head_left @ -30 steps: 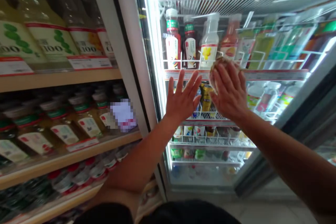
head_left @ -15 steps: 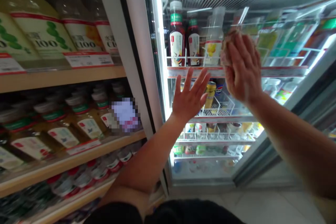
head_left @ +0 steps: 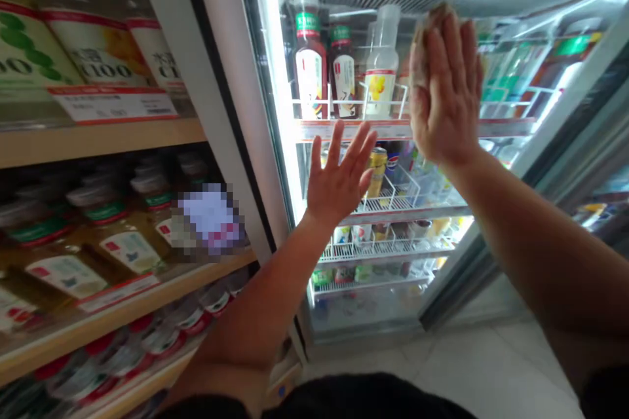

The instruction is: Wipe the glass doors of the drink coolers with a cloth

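My right hand (head_left: 447,95) is pressed against the glass door (head_left: 366,324) of a lit drinks fridge, in front of the top shelf. Under its palm and fingers is a brownish cloth (head_left: 419,69), mostly covered and showing along the thumb side and above the fingertips. Lower and to the left, my left hand (head_left: 338,177) rests with fingers spread at the glass and holds nothing. Behind the door, dark-red drink bottles (head_left: 310,72) and a bottle with a yellow fruit label (head_left: 381,78) stand upright on the wire shelf.
Wooden shelves (head_left: 98,137) to the left carry juice bottles (head_left: 118,245) and red-lidded tubs (head_left: 162,340). A blurred-out bright patch (head_left: 211,216) lies by the shelf post. The door's metal frame (head_left: 511,216) slants at the right, above a pale tiled floor (head_left: 491,366).
My right hand has slid upward and slightly right over the glass with the cloth. The left hand stays spread at nearly the same spot. The whole view has shifted a little.
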Motion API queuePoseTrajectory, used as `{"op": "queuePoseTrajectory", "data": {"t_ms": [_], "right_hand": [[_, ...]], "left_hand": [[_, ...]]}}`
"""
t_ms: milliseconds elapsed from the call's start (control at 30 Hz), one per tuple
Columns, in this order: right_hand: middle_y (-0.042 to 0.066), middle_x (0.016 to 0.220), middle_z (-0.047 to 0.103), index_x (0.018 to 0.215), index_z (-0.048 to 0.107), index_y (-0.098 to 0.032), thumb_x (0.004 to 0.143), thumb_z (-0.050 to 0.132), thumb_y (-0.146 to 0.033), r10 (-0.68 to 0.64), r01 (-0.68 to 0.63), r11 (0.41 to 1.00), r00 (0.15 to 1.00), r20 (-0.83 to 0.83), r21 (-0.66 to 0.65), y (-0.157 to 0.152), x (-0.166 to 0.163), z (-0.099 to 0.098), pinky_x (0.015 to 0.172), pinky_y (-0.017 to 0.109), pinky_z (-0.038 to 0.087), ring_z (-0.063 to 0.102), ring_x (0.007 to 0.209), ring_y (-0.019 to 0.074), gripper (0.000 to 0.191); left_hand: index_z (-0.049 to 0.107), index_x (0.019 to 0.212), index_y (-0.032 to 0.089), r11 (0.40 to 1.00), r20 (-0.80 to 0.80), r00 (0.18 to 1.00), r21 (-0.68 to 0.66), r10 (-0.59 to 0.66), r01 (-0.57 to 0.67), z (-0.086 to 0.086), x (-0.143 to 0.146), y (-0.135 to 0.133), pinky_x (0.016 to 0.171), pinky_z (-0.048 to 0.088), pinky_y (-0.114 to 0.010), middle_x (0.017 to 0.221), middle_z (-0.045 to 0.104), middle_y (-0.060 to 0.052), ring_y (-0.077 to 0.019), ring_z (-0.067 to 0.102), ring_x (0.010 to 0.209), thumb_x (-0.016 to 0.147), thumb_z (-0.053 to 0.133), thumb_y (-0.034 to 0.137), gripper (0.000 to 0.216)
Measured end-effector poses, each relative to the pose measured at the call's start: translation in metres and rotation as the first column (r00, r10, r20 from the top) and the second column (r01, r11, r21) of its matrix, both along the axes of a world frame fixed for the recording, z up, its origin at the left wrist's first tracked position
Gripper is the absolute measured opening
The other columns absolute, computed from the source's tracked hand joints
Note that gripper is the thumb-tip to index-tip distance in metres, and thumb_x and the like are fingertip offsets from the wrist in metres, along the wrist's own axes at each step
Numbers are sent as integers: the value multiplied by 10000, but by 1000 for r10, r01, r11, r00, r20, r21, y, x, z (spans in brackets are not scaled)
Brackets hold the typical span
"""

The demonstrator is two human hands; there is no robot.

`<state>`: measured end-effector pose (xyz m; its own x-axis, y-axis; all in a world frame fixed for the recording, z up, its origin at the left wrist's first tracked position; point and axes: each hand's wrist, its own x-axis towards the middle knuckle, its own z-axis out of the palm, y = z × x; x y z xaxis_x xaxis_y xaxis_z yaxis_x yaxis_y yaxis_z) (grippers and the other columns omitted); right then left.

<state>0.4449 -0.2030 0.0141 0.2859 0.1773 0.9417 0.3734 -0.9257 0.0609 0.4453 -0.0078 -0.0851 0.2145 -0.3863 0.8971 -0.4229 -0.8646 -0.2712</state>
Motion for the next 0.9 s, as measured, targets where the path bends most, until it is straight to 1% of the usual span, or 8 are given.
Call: {"op": "queuePoseTrajectory", "data": {"t_ms": [67,167,300,500,600,700,800,900], "right_hand": [[6,1695,213,1612,224,-234,1045,190,-446,-47,45,997,998,30,63,-2,3,6,1294,522,158,98,1589,223,606],[70,1693,228,1605,245,-165,1051,178,-430,-74,67,992,995,60,108,-1,7,-17,1292,509,171,87,1590,222,618],[61,1669,302,1604,249,-205,1056,222,-424,-13,12,998,1000,-9,-54,-5,7,-54,1275,551,195,150,1581,234,591],[29,1690,242,1616,185,-230,1065,170,-434,-33,21,997,987,155,77,-34,20,-27,1284,511,175,101,1586,205,588],[-6,1693,235,1626,106,-283,1062,169,-424,-24,7,995,984,176,96,-35,22,-40,1281,542,184,94,1589,214,585],[9,1683,271,1623,138,-291,1057,237,-417,3,1,999,995,102,-37,-38,19,-52,1273,542,227,136,1584,224,588],[12,1689,246,1619,174,-277,1051,239,-425,28,-19,997,993,112,-78,-54,24,-33,1278,538,215,135,1584,224,590],[-34,1699,186,1627,102,-316,1047,193,-417,8,-15,999,982,187,37,-70,34,-13,1284,539,177,108,1588,217,596]], "left_hand": [[103,1625,256,999,-11,999,-15,-30,30,0,1,0,1274,-12,-617,1658,252,-16,-291,-18,1558,1021,439,330,695],[87,1626,272,998,-19,999,-29,-49,49,0,1,0,1274,-40,-613,1659,248,-7,-283,-27,1556,1024,437,319,698],[83,1629,258,999,6,999,-17,-37,37,0,2,-1,1277,-94,-575,1661,232,1,-257,-86,1548,1036,423,325,688],[104,1629,246,999,25,998,-15,-48,49,0,3,0,1281,-67,-592,1659,245,-9,-270,-75,1548,1042,414,337,670],[98,1627,241,999,33,999,-11,-37,37,0,3,0,1285,-72,-577,1660,240,-3,-264,-83,1549,1039,433,337,683],[86,1625,257,999,19,999,-11,-38,38,0,3,0,1284,-80,-577,1662,228,7,-257,-82,1553,1036,446,354,697],[74,1625,272,1000,27,999,-9,-21,22,1,3,1,1284,-76,-578,1660,229,13,-253,-71,1555,1036,443,362,701],[91,1626,254,1000,71,997,-1,1,-1,0,3,2,1290,-73,-554,1651,261,-6,-252,-64,1559,1019,494,360,736]]}}
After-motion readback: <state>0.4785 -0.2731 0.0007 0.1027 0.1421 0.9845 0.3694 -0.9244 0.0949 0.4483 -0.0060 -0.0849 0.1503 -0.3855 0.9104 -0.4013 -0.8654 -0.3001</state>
